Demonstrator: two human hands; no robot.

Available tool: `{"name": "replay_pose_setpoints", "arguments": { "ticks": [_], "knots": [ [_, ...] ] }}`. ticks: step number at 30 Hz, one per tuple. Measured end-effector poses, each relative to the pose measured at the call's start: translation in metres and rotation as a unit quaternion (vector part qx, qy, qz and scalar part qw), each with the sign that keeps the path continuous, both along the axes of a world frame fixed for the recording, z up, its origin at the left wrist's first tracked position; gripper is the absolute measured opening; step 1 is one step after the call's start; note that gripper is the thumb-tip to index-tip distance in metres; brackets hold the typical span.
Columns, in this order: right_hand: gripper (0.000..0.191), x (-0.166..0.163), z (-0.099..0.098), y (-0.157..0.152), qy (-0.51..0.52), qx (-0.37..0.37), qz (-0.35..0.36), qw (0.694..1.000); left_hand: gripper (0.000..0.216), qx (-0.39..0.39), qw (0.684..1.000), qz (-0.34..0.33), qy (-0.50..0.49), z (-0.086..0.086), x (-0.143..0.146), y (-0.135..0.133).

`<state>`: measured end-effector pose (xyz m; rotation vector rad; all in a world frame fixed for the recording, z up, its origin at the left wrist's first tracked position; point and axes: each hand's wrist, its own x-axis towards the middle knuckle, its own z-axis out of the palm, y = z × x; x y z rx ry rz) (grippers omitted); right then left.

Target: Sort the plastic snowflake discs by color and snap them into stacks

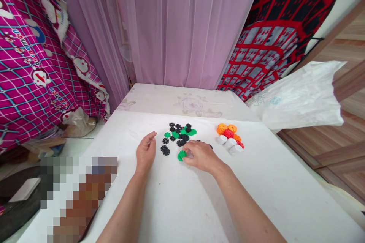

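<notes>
My right hand [203,155] has its thumb and fingers closed on green notched plastic discs [181,155], low over the near side of a loose pile. Black notched discs [165,150] and other green discs [192,132] make up that pile on the white cloth. To the left of it, my left hand [146,152] rests side-on on the cloth, fingers loosely bent and thumb apart, holding nothing. A few black discs behind the right hand are partly hidden by it.
Right of the pile lie grouped orange discs [222,128], red discs [228,133] and white discs [230,143]. A white plastic bag [299,95] hangs over the table's right edge. A blurred-out brown object [85,201] lies at the near left.
</notes>
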<state>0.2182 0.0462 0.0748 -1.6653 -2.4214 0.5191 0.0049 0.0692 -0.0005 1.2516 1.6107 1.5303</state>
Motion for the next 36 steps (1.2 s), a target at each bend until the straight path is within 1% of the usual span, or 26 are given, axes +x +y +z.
{"name": "replay_pose_setpoints", "arguments": {
  "ticks": [4, 7, 10, 12, 15, 17, 19, 21, 24, 26, 28, 30, 32, 36],
  "knots": [
    [0.015, -0.001, -0.001, -0.001, 0.0, -0.001, 0.008, 1.0, 0.026, 0.003, 1.0, -0.001, -0.001, -0.001, 0.0, 0.0],
    [0.018, 0.003, -0.001, 0.0, 0.01, 0.0, 0.001, 1.0, 0.026, 0.004, 1.0, -0.002, 0.002, -0.002, 0.0, 0.001],
    [0.015, 0.011, -0.003, 0.007, 0.026, 0.008, -0.014, 1.0, 0.026, 0.007, 1.0, 0.001, -0.001, -0.003, 0.0, 0.001],
    [0.017, 0.017, -0.007, 0.019, 0.024, 0.029, -0.061, 0.997, 0.026, 0.008, 1.0, 0.001, -0.004, -0.003, 0.0, 0.001],
    [0.025, 0.024, -0.015, 0.043, -0.007, 0.062, -0.164, 0.985, 0.026, 0.009, 1.0, 0.001, -0.007, -0.004, 0.0, 0.001],
    [0.031, 0.024, -0.022, 0.057, -0.034, 0.066, -0.2, 0.977, 0.026, 0.01, 1.0, 0.002, -0.007, -0.004, 0.0, 0.001],
    [0.032, 0.021, -0.029, 0.066, -0.047, 0.059, -0.201, 0.977, 0.026, 0.01, 1.0, 0.0, -0.006, -0.005, 0.0, 0.001],
    [0.03, 0.017, -0.036, 0.069, -0.031, 0.057, -0.181, 0.981, 0.026, 0.008, 1.0, -0.002, -0.005, -0.006, -0.001, 0.001],
    [0.025, 0.015, -0.046, 0.065, 0.029, 0.071, -0.13, 0.989, 0.027, 0.006, 1.0, -0.005, -0.006, -0.006, -0.001, 0.001],
    [0.027, 0.02, -0.051, 0.06, 0.072, 0.073, -0.094, 0.99, 0.028, 0.007, 1.0, -0.005, -0.003, -0.005, -0.001, 0.001],
    [0.031, 0.027, -0.053, 0.054, 0.101, 0.07, -0.074, 0.99, 0.028, 0.008, 1.0, -0.006, 0.003, -0.005, -0.001, 0.001],
    [0.034, 0.035, -0.053, 0.049, 0.105, 0.066, -0.082, 0.989, 0.029, 0.009, 1.0, -0.006, 0.008, -0.005, 0.0, 0.001],
    [0.034, 0.041, -0.053, 0.045, 0.091, 0.066, -0.11, 0.988, 0.029, 0.011, 1.0, -0.005, 0.011, -0.004, 0.0, 0.001],
    [0.029, 0.044, -0.051, 0.041, 0.063, 0.067, -0.154, 0.984, 0.028, 0.013, 1.0, -0.004, 0.016, -0.005, 0.0, 0.0]
  ]
}}
